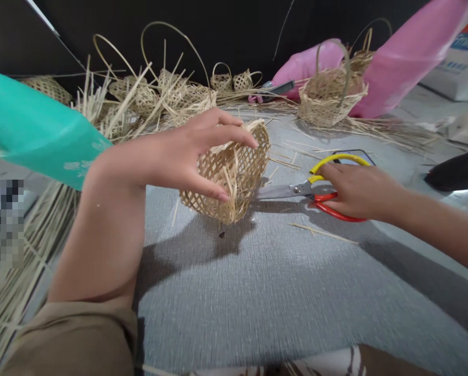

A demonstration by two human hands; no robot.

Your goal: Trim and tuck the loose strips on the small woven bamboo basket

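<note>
A small woven basket (253,167) of pale bamboo-like strips is tilted over the grey mat (265,292), with loose strip ends poking into its opening. My left hand (195,149) holds it from above, thumb at the near rim and fingers spread along the far side. In my right hand (365,190) is a pair of scissors (284,191) with one yellow and one red handle loop. The blades point left and reach the basket's right side; their tips are hard to make out there. A cut strip (324,233) lies on the mat below the scissors.
Several woven baskets, one with a tall handle (324,99), stand along the back among a heap of strips (128,104). A dark-handled tool (277,90) lies there. Pink glossy shapes (414,57) and a teal one (49,130) flank the mat. Long strips (14,297) lie left.
</note>
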